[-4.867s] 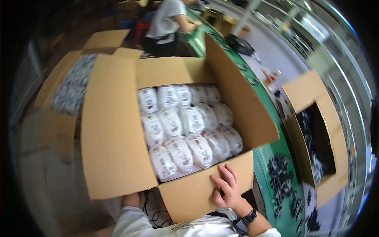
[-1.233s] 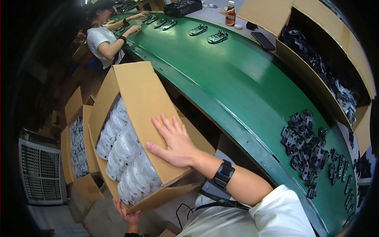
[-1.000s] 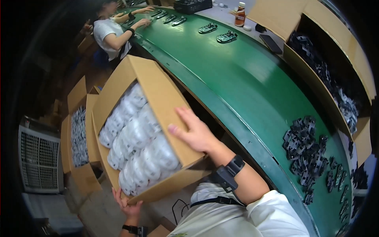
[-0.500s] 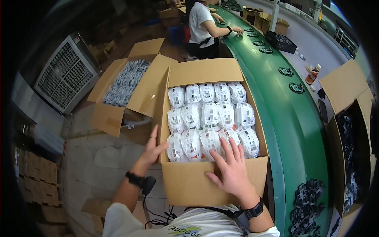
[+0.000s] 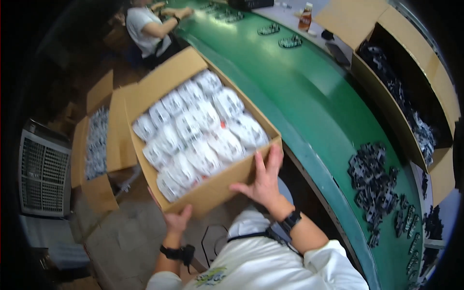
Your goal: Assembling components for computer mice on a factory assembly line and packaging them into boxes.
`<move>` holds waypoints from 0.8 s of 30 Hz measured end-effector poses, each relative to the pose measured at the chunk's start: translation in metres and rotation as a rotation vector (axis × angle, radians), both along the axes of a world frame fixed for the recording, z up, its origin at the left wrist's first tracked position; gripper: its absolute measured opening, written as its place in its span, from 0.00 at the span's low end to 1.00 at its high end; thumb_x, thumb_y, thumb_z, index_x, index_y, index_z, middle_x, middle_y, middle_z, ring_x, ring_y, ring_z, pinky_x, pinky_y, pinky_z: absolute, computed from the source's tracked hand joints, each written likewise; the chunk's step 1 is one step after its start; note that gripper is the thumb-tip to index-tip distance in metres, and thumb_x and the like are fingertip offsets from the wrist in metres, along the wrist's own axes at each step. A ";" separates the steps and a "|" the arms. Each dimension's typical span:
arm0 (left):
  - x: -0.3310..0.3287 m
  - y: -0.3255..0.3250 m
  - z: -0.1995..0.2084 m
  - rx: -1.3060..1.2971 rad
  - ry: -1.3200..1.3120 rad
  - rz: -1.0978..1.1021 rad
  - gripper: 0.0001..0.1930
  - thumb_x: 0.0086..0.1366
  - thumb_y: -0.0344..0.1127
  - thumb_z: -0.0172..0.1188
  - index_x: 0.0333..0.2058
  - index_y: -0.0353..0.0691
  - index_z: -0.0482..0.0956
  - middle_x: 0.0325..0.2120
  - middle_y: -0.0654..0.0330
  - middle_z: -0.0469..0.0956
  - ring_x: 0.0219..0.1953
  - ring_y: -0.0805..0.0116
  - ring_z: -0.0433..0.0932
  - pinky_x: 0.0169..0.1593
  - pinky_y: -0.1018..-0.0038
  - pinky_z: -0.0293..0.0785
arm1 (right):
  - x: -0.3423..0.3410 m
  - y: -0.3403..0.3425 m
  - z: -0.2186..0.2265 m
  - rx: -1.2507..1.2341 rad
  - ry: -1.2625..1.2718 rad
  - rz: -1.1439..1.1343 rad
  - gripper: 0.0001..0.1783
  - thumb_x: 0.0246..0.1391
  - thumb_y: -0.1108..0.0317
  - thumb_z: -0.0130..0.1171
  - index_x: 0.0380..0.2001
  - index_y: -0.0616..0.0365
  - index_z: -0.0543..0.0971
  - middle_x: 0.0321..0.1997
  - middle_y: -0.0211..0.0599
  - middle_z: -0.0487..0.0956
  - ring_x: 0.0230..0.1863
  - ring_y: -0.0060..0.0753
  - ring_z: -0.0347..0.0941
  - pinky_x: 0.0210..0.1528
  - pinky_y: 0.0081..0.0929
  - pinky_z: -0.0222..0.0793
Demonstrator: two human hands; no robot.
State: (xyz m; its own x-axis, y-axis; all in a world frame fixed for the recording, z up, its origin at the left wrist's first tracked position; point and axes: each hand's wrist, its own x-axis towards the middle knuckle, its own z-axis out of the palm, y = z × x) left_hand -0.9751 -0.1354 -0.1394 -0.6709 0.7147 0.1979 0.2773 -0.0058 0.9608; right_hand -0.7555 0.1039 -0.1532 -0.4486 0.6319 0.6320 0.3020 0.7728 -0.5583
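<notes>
Right of the grip, a glossy green work surface with a heap of black plastic parts; within the grip, an open-topped brown cardboard box, seemingly full, with rows of rounded pieces in white wrapping, top uncovered. Right hand spread, thumb apart, palm side against the near wall's right corner; left hand at the near left corner, fingers hidden, curl impossible to tell. Markings on wrapping and white shirt too blurred to read.
</notes>
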 end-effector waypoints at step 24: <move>-0.060 0.015 -0.037 -0.084 0.265 0.070 0.58 0.59 0.33 0.75 0.76 0.38 0.38 0.69 0.49 0.62 0.67 0.58 0.66 0.69 0.64 0.63 | -0.014 0.020 0.032 -0.075 -0.107 0.093 0.57 0.42 0.56 0.79 0.74 0.41 0.59 0.81 0.63 0.39 0.80 0.72 0.38 0.72 0.73 0.47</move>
